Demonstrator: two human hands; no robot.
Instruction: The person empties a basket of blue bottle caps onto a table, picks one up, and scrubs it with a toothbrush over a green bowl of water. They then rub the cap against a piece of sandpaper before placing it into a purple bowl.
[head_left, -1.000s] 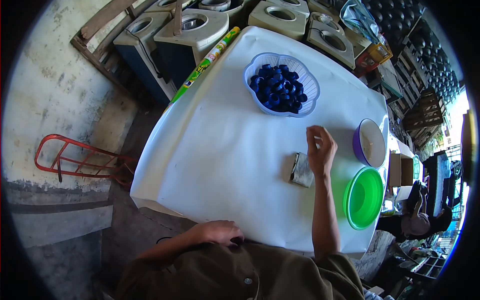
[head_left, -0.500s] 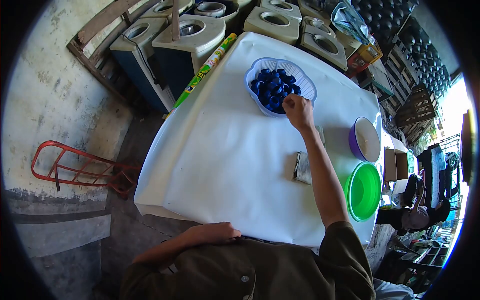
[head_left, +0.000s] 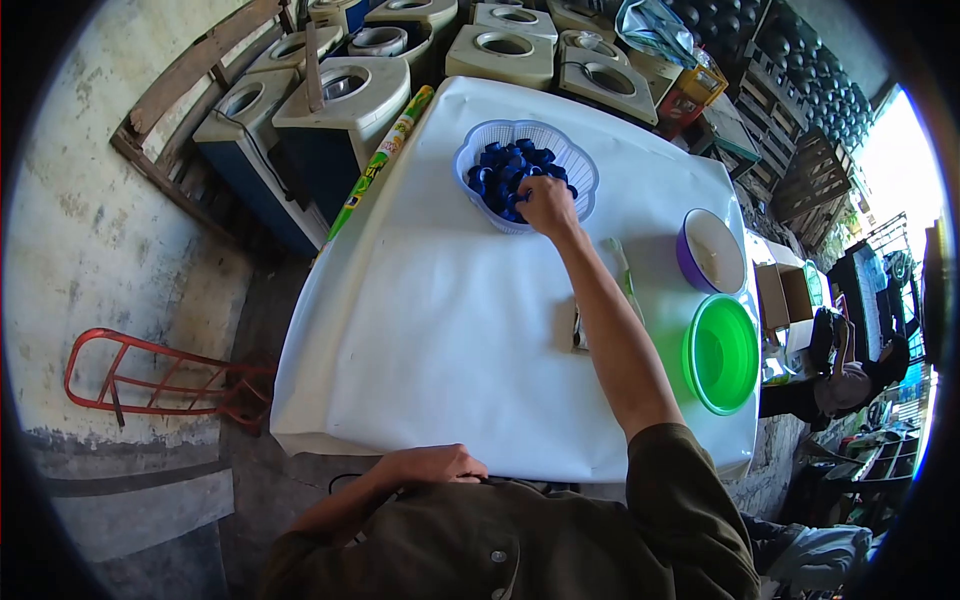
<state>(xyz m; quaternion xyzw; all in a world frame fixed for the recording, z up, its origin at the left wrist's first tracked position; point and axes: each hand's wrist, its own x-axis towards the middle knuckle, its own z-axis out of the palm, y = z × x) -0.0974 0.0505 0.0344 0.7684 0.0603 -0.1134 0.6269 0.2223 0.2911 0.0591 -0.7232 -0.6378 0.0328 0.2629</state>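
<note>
While resting the closed-up left hand (head_left: 450,464) by the near edge of the white-covered table (head_left: 450,370), reaching the right hand (head_left: 552,206) into the pale-blue, scalloped plastic basket (head_left: 585,180), with bent fingers among small, dark-blue, ring-like pieces (head_left: 503,165); can't tell whether gripping one.

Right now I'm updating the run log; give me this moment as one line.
right hand: at blue pieces in basket | left hand: by table's near edge | green bowl, purple bowl: table's right side
</note>
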